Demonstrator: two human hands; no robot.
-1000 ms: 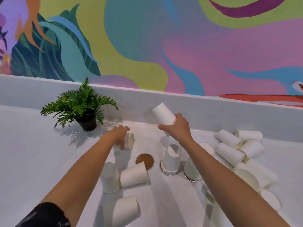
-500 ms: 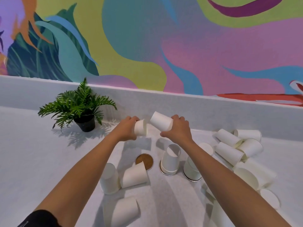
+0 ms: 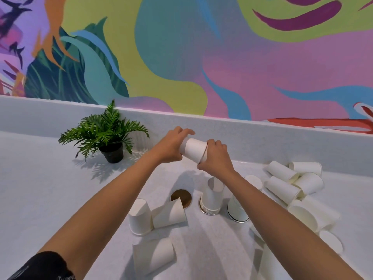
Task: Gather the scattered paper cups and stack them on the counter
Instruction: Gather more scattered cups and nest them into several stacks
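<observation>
Above the white counter (image 3: 50, 195) my left hand (image 3: 171, 146) and my right hand (image 3: 216, 158) meet around white paper cups (image 3: 193, 149) held sideways, one pushed into the other. Below them an upside-down stack of cups (image 3: 212, 199) stands on a metal ring. A second upturned cup (image 3: 237, 211) stands just right of it, partly behind my right forearm. Loose cups lie at the front left (image 3: 140, 217), (image 3: 171, 213), (image 3: 153, 257). A pile of several cups (image 3: 292, 178) lies on its side at the right.
A small potted fern (image 3: 109, 136) stands at the back left against the low white backsplash (image 3: 262, 138). A round brown cork disc (image 3: 181, 197) is set in the counter between the cups. A painted mural wall rises behind.
My left hand lifted a cup from the counter and brought it to the cup in my right hand. The two cups are now joined between both hands.
</observation>
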